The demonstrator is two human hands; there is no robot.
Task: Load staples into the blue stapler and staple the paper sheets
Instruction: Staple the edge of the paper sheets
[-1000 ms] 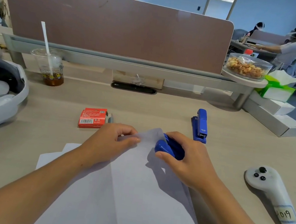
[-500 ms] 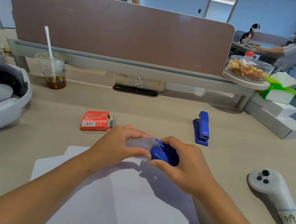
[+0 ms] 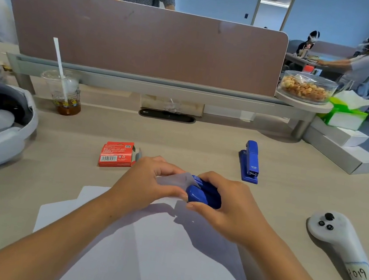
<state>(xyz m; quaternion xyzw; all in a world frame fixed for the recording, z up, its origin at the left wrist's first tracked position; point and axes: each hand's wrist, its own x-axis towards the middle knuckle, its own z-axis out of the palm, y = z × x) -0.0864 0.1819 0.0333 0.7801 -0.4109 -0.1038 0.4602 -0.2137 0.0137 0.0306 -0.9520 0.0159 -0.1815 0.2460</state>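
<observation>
At centre frame, the left hand (image 3: 147,182) is pinching the raised corner of the paper sheets (image 3: 159,254), feeding it rightward into the blue stapler (image 3: 204,195), which the right hand (image 3: 228,206) is gripping, its long axis running left-right. Upper left, the red staple box (image 3: 116,154) is lying open on the tabletop (image 3: 201,146).

Quick count of the tabletop (image 3: 202,142): two blue staplers, one in the right hand (image 3: 204,194) and one lying further back (image 3: 250,161), plus one red staple box (image 3: 116,154) and at least two paper sheets (image 3: 140,251), hard to tell exactly since they overlap. There's also one plastic cup with a straw (image 3: 64,93), one clear bowl of snacks (image 3: 306,86), one white controller (image 3: 342,250) and one green tissue box (image 3: 346,114). Two hands in play, left (image 3: 149,182) and right (image 3: 233,207).
</observation>
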